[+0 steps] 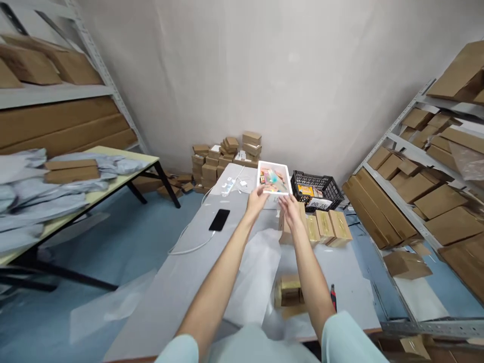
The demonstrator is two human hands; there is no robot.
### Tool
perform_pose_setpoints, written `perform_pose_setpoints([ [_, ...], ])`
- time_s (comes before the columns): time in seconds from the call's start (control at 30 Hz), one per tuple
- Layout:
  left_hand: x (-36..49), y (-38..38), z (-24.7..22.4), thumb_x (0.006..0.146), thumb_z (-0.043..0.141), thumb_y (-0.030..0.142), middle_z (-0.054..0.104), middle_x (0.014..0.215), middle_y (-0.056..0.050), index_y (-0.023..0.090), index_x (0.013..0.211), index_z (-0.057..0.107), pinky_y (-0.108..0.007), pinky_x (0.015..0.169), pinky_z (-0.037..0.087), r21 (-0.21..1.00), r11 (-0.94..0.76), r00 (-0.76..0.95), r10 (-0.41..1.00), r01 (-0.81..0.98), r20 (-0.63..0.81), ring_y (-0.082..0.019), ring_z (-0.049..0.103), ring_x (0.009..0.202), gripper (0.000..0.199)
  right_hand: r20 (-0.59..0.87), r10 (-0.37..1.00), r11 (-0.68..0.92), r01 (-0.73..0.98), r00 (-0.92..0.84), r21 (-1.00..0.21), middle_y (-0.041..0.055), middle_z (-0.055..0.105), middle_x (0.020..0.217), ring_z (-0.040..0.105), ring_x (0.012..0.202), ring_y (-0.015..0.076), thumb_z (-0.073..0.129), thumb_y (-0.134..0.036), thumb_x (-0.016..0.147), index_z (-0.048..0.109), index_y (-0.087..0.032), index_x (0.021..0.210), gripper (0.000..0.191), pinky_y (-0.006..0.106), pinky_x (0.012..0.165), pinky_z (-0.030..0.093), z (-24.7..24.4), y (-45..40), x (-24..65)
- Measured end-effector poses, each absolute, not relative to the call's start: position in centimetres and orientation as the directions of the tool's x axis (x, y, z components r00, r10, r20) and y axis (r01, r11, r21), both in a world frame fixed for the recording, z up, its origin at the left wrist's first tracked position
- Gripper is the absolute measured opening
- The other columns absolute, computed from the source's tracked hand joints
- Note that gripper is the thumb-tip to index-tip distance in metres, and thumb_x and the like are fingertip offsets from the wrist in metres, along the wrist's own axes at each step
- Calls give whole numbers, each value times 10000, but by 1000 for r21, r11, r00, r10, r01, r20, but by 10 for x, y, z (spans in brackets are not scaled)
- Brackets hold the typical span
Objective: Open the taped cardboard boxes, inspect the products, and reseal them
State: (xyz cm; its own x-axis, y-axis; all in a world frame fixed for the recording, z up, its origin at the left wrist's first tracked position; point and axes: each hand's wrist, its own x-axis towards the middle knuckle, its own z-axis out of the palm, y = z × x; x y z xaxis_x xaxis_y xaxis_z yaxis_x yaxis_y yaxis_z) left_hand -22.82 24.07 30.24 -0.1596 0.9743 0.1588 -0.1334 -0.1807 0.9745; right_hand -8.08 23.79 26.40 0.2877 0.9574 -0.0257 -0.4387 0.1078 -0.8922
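In the head view, the left hand [256, 202] and right hand [290, 209] have fingers half curled near the white bin [273, 166], far on the table [170, 302]; any grip, I cannot tell. The right forearm [308, 257], passing close, could knock the taped cartons [324, 227]. Count: 1 bin, 1 black crate [333, 185], 3 cartons right of that forearm, 1 smartphone [219, 220].

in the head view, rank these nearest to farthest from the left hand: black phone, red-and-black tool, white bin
From the left hand:
1. White bin: right at the fingers, just ahead.
2. Black phone: on the table to the hand's left.
3. Red-and-black tool: back beside the right forearm.
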Motion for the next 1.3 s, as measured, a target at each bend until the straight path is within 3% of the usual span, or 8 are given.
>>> perform_pose_setpoints([
  [0.23, -272, 189, 159, 920, 758, 272, 824, 1391, -182, 127, 1310, 789, -454, 1282, 539, 1000, 26, -205, 978, -8, -27, -305, 756, 1375, 417, -60, 983, -27, -186, 175, -982, 180, 787, 1514, 763, 1353, 306, 920, -588, 810, 817, -201, 1281, 618, 467, 1136, 659, 167, 154, -17],
  [0.43, -284, 49, 18, 755, 942, 239, 758, 1469, -244, 97, 1508, 678, -565, 1253, 553, 822, 507, -158, 862, 259, -482, -412, 720, 1397, 810, -139, 783, -282, 147, 607, -948, 226, 835, 1391, 774, 1306, 348, 787, -738, 800, 832, -154, 1224, 722, 518, 1093, 655, 78, -10, 124],
  [0.67, -222, 70, -16, 821, 956, 164, 101, 1939, -336, 124, 1863, 226, -540, 1341, 459, 474, 76, 159, 885, 877, -437, -519, 382, 1730, 1272, -189, 655, -436, 161, 731, -885, 264, 847, 1344, 799, 1268, 387, 744, -772, 753, 826, -139, 1196, 778, 570, 1122, 642, 41, -81, 157],
  [0.8, -193, 93, -29, 876, 835, 102, 284, 1827, -445, 24, 1851, 188, -534, 1172, 588, 321, 73, 128, 816, 944, -563, -507, 654, 1508, 1174, -203, 680, -427, 155, 704, -891, 274, 846, 1355, 817, 1258, 385, 728, -774, 818, 830, -123, 1264, 795, 560, 1138, 643, 49, -99, 131],
  [0.9, -187, 85, -35, 886, 766, 81, 539, 1648, -447, -66, 1706, 432, -535, 1165, 583, 263, 69, 102, 806, 962, -583, -488, 726, 1408, 897, -205, 700, -425, 169, 684, -890, 267, 853, 1346, 824, 1251, 385, 705, -765, 877, 837, -122, 1268, 764, 573, 1136, 648, 59, -118, 115],
  [1.07, -199, 62, -20, 957, 726, 192, 820, 1296, -292, 90, 1305, 800, -472, 1050, 634, 199, 22, 110, 773, 980, -625, -443, 790, 1279, 370, -189, 777, -372, 196, 601, -907, 238, 858, 1341, 830, 1240, 374, 728, -691, 955, 840, -152, 1301, 651, 564, 1098, 678, 84, -125, 87],
  [1.2, -230, 43, 18, 967, 745, 311, 831, 1289, -239, 145, 1114, 861, -411, 1051, 627, 225, -102, 219, 778, 969, -589, -417, 785, 1273, 251, -155, 958, -225, 299, 242, -927, 161, 784, 1527, 773, 1373, 338, 833, -560, 990, 786, -265, 1511, 600, 529, 1185, 643, 109, -94, 49],
  [1.3, -262, 28, 56, 950, 760, 353, 832, 1178, -174, 200, 1001, 865, -412, 1069, 618, 391, -239, 419, 770, 889, -482, -379, 790, 1184, 193, -116, 985, -51, 424, -130, -904, 109, 587, 1785, 478, 1710, 360, 1013, -409, 866, 710, -349, 1627, 822, 560, 1406, 427, 118, -61, 13],
])
